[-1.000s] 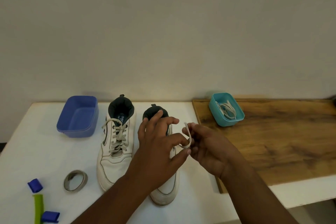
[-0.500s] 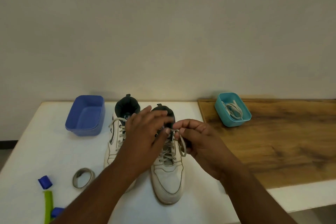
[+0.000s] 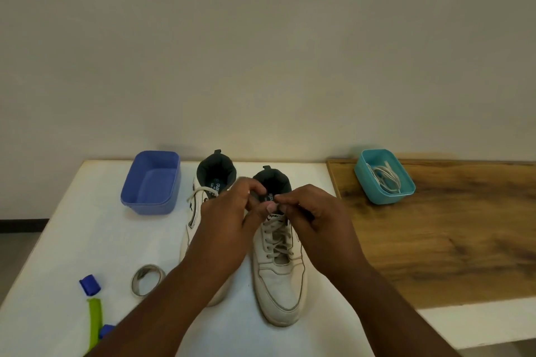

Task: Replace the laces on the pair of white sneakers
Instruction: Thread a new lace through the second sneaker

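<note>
Two white sneakers stand side by side on the white table [image 3: 72, 240], toes toward me. The right sneaker [image 3: 282, 278] is laced with a cream lace [image 3: 277, 240]. The left sneaker [image 3: 203, 206] is partly hidden under my left forearm; a lace end sticks out at its left side. My left hand [image 3: 229, 220] and my right hand [image 3: 313, 217] meet over the right sneaker's tongue, fingers curled, each pinching the lace's top ends. A teal tub [image 3: 384, 175] on the wooden board holds more laces [image 3: 384, 177].
An empty blue tub [image 3: 150, 182] stands left of the sneakers. A grey tape ring [image 3: 146, 280], a blue cap [image 3: 90, 284] and a green strip [image 3: 95, 322] lie at the front left. The wooden board [image 3: 449, 240] covers the right side. A wall rises behind.
The view shifted, so everything sits further right. My hands moved up from the sneaker's side to its tongue, and the lace loop seen earlier in my right hand is now hidden between the fingers.
</note>
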Demonstrator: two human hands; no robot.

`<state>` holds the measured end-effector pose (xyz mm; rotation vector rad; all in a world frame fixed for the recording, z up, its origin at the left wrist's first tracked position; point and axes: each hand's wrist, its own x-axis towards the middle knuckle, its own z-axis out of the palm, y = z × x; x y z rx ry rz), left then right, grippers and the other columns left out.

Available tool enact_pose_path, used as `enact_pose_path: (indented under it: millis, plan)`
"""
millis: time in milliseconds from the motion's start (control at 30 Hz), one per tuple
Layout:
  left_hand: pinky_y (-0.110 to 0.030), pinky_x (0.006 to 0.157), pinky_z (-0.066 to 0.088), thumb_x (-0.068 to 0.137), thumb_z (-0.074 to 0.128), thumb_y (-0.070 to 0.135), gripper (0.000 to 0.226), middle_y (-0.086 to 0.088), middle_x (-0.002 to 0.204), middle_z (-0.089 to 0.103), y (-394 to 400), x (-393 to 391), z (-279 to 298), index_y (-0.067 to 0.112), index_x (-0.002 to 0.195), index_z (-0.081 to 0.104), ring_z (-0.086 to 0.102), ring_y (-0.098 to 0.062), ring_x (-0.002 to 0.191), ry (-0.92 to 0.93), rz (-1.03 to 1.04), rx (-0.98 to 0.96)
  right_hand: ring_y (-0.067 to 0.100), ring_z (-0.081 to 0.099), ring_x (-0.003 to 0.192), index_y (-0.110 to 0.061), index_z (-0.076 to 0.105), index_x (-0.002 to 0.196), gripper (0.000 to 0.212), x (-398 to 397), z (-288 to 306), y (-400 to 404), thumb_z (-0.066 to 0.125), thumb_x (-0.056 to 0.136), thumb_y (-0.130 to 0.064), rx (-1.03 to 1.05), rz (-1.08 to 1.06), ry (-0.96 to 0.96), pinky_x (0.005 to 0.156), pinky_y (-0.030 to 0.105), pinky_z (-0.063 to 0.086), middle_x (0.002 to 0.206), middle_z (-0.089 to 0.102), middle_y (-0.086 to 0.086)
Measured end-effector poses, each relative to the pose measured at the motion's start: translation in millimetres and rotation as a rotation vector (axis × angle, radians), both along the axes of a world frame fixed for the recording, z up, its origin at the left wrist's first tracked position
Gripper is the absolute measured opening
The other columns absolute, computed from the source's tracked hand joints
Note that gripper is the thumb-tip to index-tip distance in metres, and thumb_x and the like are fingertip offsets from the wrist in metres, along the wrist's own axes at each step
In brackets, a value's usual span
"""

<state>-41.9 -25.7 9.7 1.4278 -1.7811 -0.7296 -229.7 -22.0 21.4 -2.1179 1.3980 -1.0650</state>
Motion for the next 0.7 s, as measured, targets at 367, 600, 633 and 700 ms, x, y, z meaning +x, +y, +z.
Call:
enact_pose_path:
  millis: [367,600,633,700]
  plan:
    - [-0.005,0.065,0.043,0.071,0.050,0.072,0.062,0.019,0.073,0.072,3,5,8,0.025,0.111,0.051,0.068,0.003,0.072,0.285,0.047,0.178,0.008,0.065,0.092,-0.025,0.077,0.108,0.017,16,5,4,0.072,0.094,-0.017,0.223,0.093,-0.166,0.077,0.012,0.048,0.094,0.071,-0.015]
    - [-0.013,0.064,0.047,0.071,0.056,0.069,0.062,-0.003,0.067,0.071,6,-1,8,0.025,0.115,0.050,0.068,-0.007,0.065,0.329,0.132,0.182,0.014,0.063,0.087,-0.029,0.078,0.103,0.012,20,0,4,0.071,0.095,-0.023,0.275,0.080,-0.147,0.073,0.017,0.049,0.089,0.068,-0.014]
    - [-0.017,0.065,0.048,0.072,0.057,0.069,0.061,-0.003,0.067,0.070,6,-1,7,0.026,0.115,0.049,0.068,-0.007,0.065,0.322,0.146,0.182,0.014,0.063,0.085,-0.029,0.078,0.102,0.011,20,-1,5,0.071,0.095,-0.024,0.270,0.078,-0.142,0.071,0.017,0.049,0.087,0.068,-0.013]
    - [-0.020,0.066,0.047,0.075,0.059,0.065,0.056,0.001,0.068,0.071,6,-2,5,0.026,0.114,0.048,0.068,-0.004,0.065,0.323,0.161,0.182,0.014,0.063,0.082,-0.029,0.077,0.098,0.009,21,-3,7,0.070,0.096,-0.024,0.263,0.087,-0.103,0.069,0.018,0.050,0.084,0.067,-0.011]
